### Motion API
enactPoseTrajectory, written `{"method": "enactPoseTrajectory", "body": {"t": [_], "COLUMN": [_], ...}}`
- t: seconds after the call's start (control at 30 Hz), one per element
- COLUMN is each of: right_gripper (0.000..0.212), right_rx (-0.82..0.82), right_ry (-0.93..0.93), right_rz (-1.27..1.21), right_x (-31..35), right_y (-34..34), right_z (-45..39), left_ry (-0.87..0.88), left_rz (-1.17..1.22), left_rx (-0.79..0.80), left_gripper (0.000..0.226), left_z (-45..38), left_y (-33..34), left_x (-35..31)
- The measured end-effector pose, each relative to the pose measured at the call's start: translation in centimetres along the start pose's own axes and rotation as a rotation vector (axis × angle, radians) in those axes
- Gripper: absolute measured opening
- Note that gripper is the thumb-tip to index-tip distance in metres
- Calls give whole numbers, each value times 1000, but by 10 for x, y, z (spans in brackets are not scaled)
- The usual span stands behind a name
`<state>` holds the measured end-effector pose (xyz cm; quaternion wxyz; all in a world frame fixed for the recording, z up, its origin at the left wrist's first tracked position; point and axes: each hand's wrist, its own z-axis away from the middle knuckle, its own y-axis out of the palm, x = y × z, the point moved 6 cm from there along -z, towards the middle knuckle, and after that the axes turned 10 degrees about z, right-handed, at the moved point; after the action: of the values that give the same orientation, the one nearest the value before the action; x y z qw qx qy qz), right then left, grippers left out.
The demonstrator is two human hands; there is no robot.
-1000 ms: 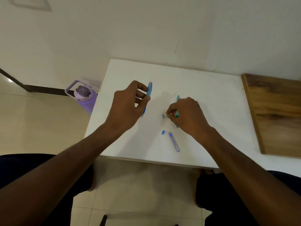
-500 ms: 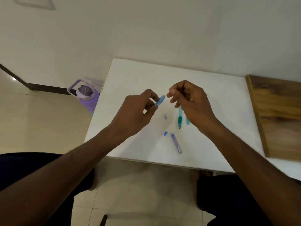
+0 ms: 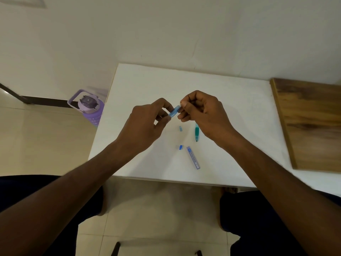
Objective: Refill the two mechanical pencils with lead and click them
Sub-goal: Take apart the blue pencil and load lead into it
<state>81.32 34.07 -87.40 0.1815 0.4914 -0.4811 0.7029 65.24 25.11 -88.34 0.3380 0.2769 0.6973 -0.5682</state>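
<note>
White square table (image 3: 147, 85) carries a slim blue lead case (image 3: 193, 157), contents unreadable. Left hand (image 3: 145, 126) grips a translucent blue mechanical pencil (image 3: 174, 112); right hand (image 3: 203, 111) pinches its upper end.

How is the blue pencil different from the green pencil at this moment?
1. The blue pencil is held off the table in the left hand; the green pencil lies on the table.
2. The right hand pinches at the blue pencil's far end; no hand grips the green pencil.
3. One is blue, the other green.

Both are slim plastic pencils.
</note>
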Motion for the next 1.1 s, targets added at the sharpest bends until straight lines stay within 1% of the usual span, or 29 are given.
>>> {"method": "enactPoseTrajectory", "body": {"t": [0.47, 0.57, 0.63, 0.7, 0.8, 0.87, 1.0, 1.07, 1.1], "right_gripper": [10, 10, 10, 9, 8, 8, 11, 15, 17], "right_rx": [26, 26, 27, 53, 145, 160, 190, 155, 103], "right_ry": [7, -74, -118, -100, 11, 65, 156, 180, 179], "right_rz": [2, 122, 223, 260, 152, 74, -71, -111, -90], "right_x": [-3, 2, 4, 2, -4, -6, -12, -15, -16], "right_y": [-2, -6, -8, -8, -8, -8, -6, -7, -9], "right_z": [2, 3, 5, 5, 4, 4, 3, -2, -4], "left_ry": [-10, -3, 8, 21, 50, 65, 38, 7, -8], "left_rz": [-5, -46, -129, -242, -318, -339, -291, -207, -173], "left_rx": [15, 30, 56, 85, 94, 90, 94, 66, 50], "left_gripper": [20, 21, 22, 22, 19, 19, 20, 20, 20], "left_z": [1, 0, 0, 1, 1, 1, 1, 0, -2], "left_y": [1, 2, 6, 9, 11, 10, 10, 5, 3], "left_x": [-5, -7, -7, -6, -5, -5, -3, -2, -1]}}
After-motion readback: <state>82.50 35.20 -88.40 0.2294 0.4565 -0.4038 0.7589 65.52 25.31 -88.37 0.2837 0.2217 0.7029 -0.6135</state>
